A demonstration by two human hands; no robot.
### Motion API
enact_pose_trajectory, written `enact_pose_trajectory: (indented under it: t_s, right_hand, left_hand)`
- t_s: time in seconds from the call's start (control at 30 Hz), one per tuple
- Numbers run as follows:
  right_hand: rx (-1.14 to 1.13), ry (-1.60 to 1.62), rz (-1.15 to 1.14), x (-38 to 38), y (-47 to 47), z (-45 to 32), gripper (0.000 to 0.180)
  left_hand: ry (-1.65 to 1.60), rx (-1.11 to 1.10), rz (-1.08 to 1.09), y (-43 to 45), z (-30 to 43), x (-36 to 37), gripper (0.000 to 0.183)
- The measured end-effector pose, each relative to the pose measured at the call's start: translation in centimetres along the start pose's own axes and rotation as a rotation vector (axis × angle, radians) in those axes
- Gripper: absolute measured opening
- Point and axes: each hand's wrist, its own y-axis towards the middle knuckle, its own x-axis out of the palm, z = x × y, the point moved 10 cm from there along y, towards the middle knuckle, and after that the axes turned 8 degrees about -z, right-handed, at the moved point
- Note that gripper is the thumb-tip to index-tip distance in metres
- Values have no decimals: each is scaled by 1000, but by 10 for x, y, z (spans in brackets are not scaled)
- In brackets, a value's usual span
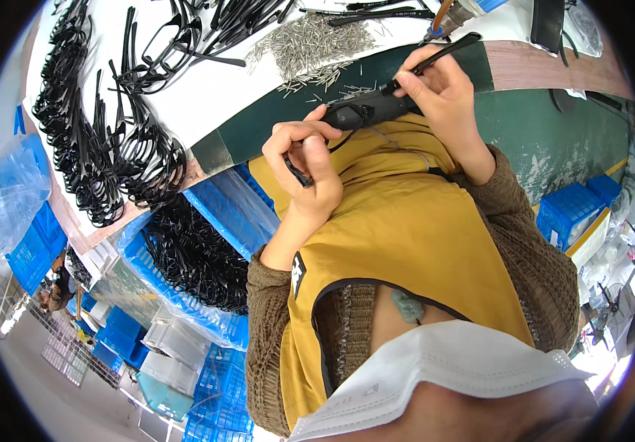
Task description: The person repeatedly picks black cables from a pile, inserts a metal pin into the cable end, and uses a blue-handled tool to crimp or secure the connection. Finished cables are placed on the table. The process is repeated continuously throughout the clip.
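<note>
My left hand [307,160] grips the black plastic front of a pair of glasses [298,172], mostly hidden by my fingers. A thin black rim of it reaches over a dark block [386,109] at the table's edge. Up and to the right, my right hand [441,83] pinches a black glasses temple [439,55] between thumb and fingers. The temple's hinge end points down-left at the block, close to the glasses front; whether they touch I cannot tell. Small metal screws or pins [359,90] lie scattered just behind the block.
A heap of metal pins [317,44] lies on white paper, with loose black temples [251,16] behind. Rows of black glasses frames [69,110] line the left side. A driver tool [455,19] hangs near my right hand. Below left stands a blue crate [135,243] of black parts.
</note>
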Motion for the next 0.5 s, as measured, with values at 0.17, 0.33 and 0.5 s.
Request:
enact_pose_trajectory:
  t_s: [0.17, 0.33, 0.5]
  right_hand:
    - [96, -76, -149, 17, 9, 10, 13]
    - [164, -46, -203, 18, 12, 8, 11]
    - [31, -331, -312, 27, 14, 6, 7]
  left_hand:
    - [128, 131, -121, -11, 5, 13, 39]
    - [173, 174, -122, -22, -3, 12, 45]
    - [210, 259, -158, -22, 1, 20, 48]
